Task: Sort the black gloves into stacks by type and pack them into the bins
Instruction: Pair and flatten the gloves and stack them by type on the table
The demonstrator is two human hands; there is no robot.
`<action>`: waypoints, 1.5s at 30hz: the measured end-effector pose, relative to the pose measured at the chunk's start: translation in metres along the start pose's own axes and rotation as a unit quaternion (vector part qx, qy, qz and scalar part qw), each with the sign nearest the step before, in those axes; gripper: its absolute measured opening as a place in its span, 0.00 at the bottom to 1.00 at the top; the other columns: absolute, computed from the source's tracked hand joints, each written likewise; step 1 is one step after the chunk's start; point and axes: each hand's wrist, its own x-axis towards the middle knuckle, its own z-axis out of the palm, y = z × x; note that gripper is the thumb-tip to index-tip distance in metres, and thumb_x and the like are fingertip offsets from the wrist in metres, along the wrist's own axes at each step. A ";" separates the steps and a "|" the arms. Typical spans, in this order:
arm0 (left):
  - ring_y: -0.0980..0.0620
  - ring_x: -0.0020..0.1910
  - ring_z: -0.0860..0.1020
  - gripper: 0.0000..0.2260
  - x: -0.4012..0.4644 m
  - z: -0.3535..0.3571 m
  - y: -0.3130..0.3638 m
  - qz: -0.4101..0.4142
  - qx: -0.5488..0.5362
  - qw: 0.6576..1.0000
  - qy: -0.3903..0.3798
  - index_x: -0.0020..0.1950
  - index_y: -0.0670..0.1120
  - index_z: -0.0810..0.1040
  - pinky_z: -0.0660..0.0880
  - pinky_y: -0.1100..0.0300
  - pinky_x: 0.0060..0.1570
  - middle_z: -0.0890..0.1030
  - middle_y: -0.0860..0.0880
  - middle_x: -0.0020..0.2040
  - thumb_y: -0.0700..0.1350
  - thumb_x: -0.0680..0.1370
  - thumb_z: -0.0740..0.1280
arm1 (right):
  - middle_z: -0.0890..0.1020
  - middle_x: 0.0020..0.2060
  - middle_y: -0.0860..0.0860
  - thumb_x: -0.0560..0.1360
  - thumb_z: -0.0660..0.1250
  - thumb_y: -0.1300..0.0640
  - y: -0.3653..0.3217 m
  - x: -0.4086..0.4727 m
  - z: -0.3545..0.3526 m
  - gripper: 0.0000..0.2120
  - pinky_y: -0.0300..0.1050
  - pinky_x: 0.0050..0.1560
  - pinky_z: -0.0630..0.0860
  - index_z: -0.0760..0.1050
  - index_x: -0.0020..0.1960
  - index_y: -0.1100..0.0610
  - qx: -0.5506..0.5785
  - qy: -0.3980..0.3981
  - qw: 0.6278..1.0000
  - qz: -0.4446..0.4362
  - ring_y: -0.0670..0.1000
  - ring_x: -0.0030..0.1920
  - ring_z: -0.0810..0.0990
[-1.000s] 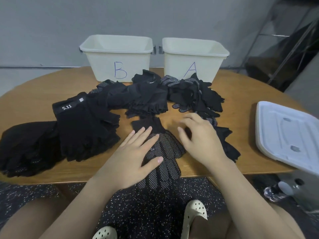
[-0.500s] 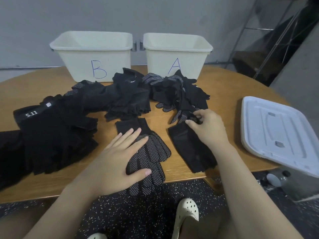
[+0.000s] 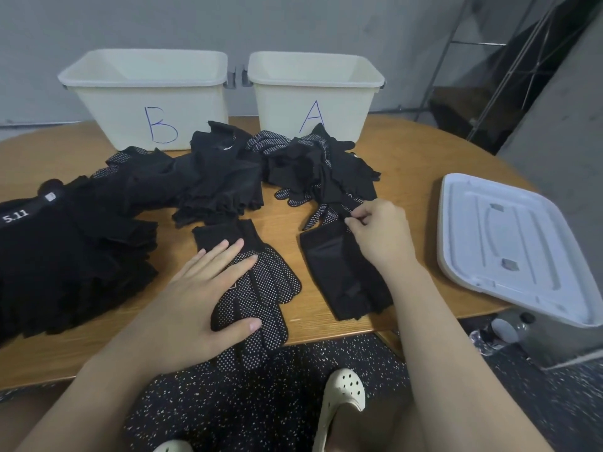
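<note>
My left hand point(image 3: 199, 295) lies flat, fingers spread, on a black dotted glove point(image 3: 261, 288) at the table's front edge. To its right a plain black fingerless glove point(image 3: 339, 275) lies flat. My right hand point(image 3: 378, 236) pinches the edge of a dotted glove point(image 3: 326, 213) at the near end of the loose pile point(image 3: 319, 168) in front of bin A point(image 3: 313, 93). Bin B point(image 3: 146, 93) stands left of it. Another loose heap point(image 3: 208, 181) sits before bin B. A thick stack of black gloves marked 5.11 point(image 3: 65, 256) fills the left.
A white plastic lid point(image 3: 509, 243) rests at the right table edge, over a grey container. The round wooden table point(image 3: 404, 151) backs onto a grey wall. Below the front edge are a speckled floor and my cream clogs point(image 3: 342, 399).
My right hand moved from the plain glove up to the pile's near end and pinched a dotted glove. The left hand stayed flat on its glove. The view swung left and closer.
</note>
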 end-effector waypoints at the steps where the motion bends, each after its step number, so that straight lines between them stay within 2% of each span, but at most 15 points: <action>1: 0.63 0.81 0.40 0.39 0.000 0.000 0.000 0.000 0.000 1.000 0.001 0.83 0.62 0.51 0.42 0.54 0.82 0.44 0.62 0.84 0.75 0.75 0.55 | 0.82 0.41 0.52 0.77 0.73 0.57 0.001 0.000 0.000 0.03 0.46 0.46 0.75 0.84 0.49 0.56 0.001 -0.001 1.000 0.001 0.57 0.47 0.82; 4: 0.63 0.82 0.40 0.39 0.000 0.001 0.000 -0.001 0.001 1.000 0.003 0.83 0.62 0.52 0.44 0.52 0.82 0.45 0.62 0.84 0.75 0.76 0.55 | 0.79 0.37 0.49 0.78 0.71 0.59 0.000 0.001 -0.002 0.05 0.44 0.42 0.69 0.83 0.44 0.55 -0.002 0.005 1.000 -0.008 0.56 0.43 0.80; 7: 0.63 0.82 0.40 0.39 0.000 0.001 0.001 -0.002 0.000 1.000 0.006 0.83 0.62 0.52 0.44 0.52 0.82 0.45 0.62 0.84 0.75 0.76 0.55 | 0.78 0.37 0.45 0.80 0.69 0.60 -0.003 -0.003 -0.006 0.05 0.42 0.40 0.70 0.82 0.46 0.53 0.020 0.017 0.999 -0.030 0.48 0.39 0.77; 9: 0.63 0.81 0.40 0.39 0.000 0.000 0.002 -0.003 0.001 1.000 0.005 0.83 0.61 0.52 0.43 0.54 0.82 0.45 0.62 0.84 0.75 0.75 0.55 | 0.79 0.38 0.43 0.81 0.68 0.60 -0.004 -0.005 -0.007 0.05 0.36 0.42 0.71 0.80 0.47 0.52 0.047 0.034 0.997 -0.057 0.43 0.40 0.77; 11: 0.63 0.81 0.40 0.39 0.000 0.000 0.002 -0.003 0.000 1.000 0.006 0.83 0.62 0.52 0.43 0.54 0.81 0.45 0.63 0.83 0.75 0.75 0.55 | 0.79 0.39 0.42 0.81 0.67 0.60 -0.005 -0.006 -0.008 0.06 0.27 0.43 0.68 0.78 0.46 0.51 0.075 0.046 0.993 -0.074 0.38 0.41 0.77; 13: 0.63 0.81 0.40 0.39 0.000 0.000 0.001 -0.002 -0.001 1.000 0.005 0.83 0.62 0.52 0.43 0.53 0.82 0.44 0.63 0.83 0.76 0.75 0.55 | 0.80 0.40 0.40 0.81 0.67 0.61 -0.008 -0.007 -0.010 0.06 0.22 0.44 0.67 0.79 0.47 0.52 0.103 0.050 0.990 -0.085 0.33 0.43 0.77; 16: 0.63 0.82 0.40 0.39 0.000 0.000 0.001 -0.004 -0.006 1.000 0.004 0.83 0.62 0.52 0.44 0.52 0.82 0.45 0.63 0.83 0.76 0.75 0.55 | 0.81 0.41 0.39 0.81 0.68 0.61 -0.012 -0.006 -0.012 0.05 0.26 0.49 0.72 0.80 0.48 0.53 0.160 0.065 0.980 -0.095 0.36 0.45 0.80; 19: 0.64 0.81 0.40 0.39 0.001 -0.002 0.000 -0.006 -0.016 1.000 0.002 0.82 0.64 0.52 0.43 0.53 0.82 0.45 0.64 0.83 0.76 0.75 0.56 | 0.84 0.43 0.46 0.81 0.67 0.62 -0.019 -0.004 -0.014 0.04 0.39 0.52 0.78 0.80 0.50 0.55 0.241 0.075 0.963 -0.091 0.46 0.47 0.83; 22: 0.65 0.81 0.40 0.39 -0.001 -0.004 0.002 -0.012 -0.028 1.000 -0.001 0.82 0.64 0.53 0.43 0.55 0.82 0.45 0.64 0.83 0.76 0.74 0.56 | 0.85 0.43 0.52 0.81 0.67 0.63 -0.031 -0.005 -0.017 0.05 0.42 0.50 0.78 0.80 0.50 0.56 0.314 0.077 0.942 -0.096 0.51 0.47 0.84; 24: 0.65 0.81 0.41 0.39 -0.001 -0.005 0.003 -0.017 -0.041 0.999 0.009 0.82 0.62 0.57 0.43 0.56 0.81 0.48 0.64 0.83 0.77 0.74 0.55 | 0.85 0.42 0.54 0.81 0.66 0.65 -0.040 -0.009 -0.018 0.07 0.42 0.51 0.78 0.80 0.49 0.55 0.348 0.071 0.929 -0.108 0.51 0.46 0.84; 29: 0.65 0.81 0.48 0.34 0.001 -0.002 0.012 -0.045 -0.058 0.994 0.077 0.81 0.59 0.63 0.48 0.55 0.81 0.57 0.63 0.81 0.73 0.79 0.51 | 0.84 0.43 0.49 0.80 0.68 0.64 -0.059 -0.023 -0.015 0.07 0.41 0.53 0.77 0.81 0.49 0.54 0.391 0.033 0.910 -0.138 0.49 0.47 0.83; 35: 0.65 0.76 0.64 0.24 0.004 -0.004 0.015 -0.102 -0.170 0.961 0.191 0.78 0.54 0.67 0.63 0.55 0.77 0.69 0.62 0.75 0.62 0.84 0.56 | 0.85 0.43 0.45 0.80 0.68 0.65 -0.083 -0.044 -0.011 0.09 0.40 0.51 0.77 0.81 0.50 0.52 0.424 -0.031 0.889 -0.168 0.48 0.47 0.84; 38: 0.64 0.71 0.71 0.22 0.006 -0.008 0.017 -0.118 -0.250 0.937 0.211 0.77 0.54 0.69 0.68 0.55 0.74 0.76 0.61 0.70 0.57 0.83 0.61 | 0.85 0.42 0.41 0.80 0.69 0.65 -0.093 -0.052 -0.008 0.11 0.36 0.49 0.76 0.81 0.49 0.49 0.432 -0.061 0.880 -0.187 0.44 0.46 0.82; 41: 0.63 0.65 0.76 0.18 0.007 -0.012 0.024 -0.111 -0.294 0.924 0.218 0.72 0.57 0.72 0.71 0.57 0.69 0.81 0.61 0.62 0.50 0.83 0.67 | 0.84 0.42 0.41 0.80 0.69 0.64 -0.098 -0.057 -0.003 0.11 0.36 0.51 0.75 0.81 0.49 0.48 0.435 -0.079 0.876 -0.195 0.42 0.46 0.81; 45: 0.55 0.58 0.79 0.26 0.009 -0.012 0.022 -0.121 -0.331 0.893 0.281 0.75 0.55 0.66 0.76 0.57 0.62 0.80 0.56 0.57 0.41 0.81 0.70 | 0.84 0.41 0.42 0.80 0.69 0.61 -0.102 -0.059 0.004 0.10 0.40 0.48 0.74 0.82 0.48 0.47 0.464 -0.125 0.858 -0.183 0.42 0.43 0.78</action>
